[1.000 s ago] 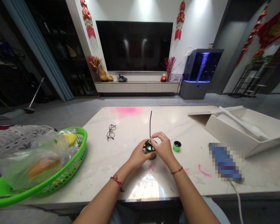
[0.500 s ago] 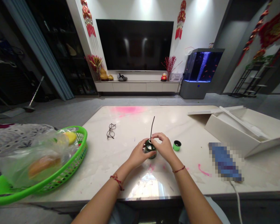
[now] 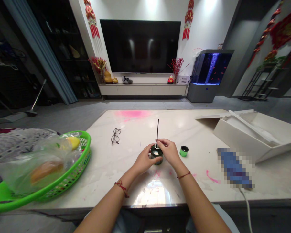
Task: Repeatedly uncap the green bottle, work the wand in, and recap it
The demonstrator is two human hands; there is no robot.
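A small dark green bottle [image 3: 156, 156] stands upright on the white table [image 3: 99, 181]. My left hand [image 3: 145, 159] is wrapped round its left side, with the thumb across the front. A thin black stick [image 3: 157, 130] rises nearly upright from the bottle's white-rimmed mouth. My right hand [image 3: 168, 149] is above the bottle's right side, its fingertips pinching the stick's lower part at the mouth. To the right of the hands sits a green cap [image 3: 183, 151], its dark hollow side facing up.
Eyeglasses [image 3: 115, 136] lie at the left of the table. A green basket [image 3: 84, 152] with plastic-bagged items is at the far left. On the right are an open white box [image 3: 259, 136] and a blurred blue object [image 3: 235, 168] with a white cable.
The black stick has gone from leaning right to nearly upright, its top moving slightly left. My right hand has shifted a little left with it. My left hand stays round the bottle.
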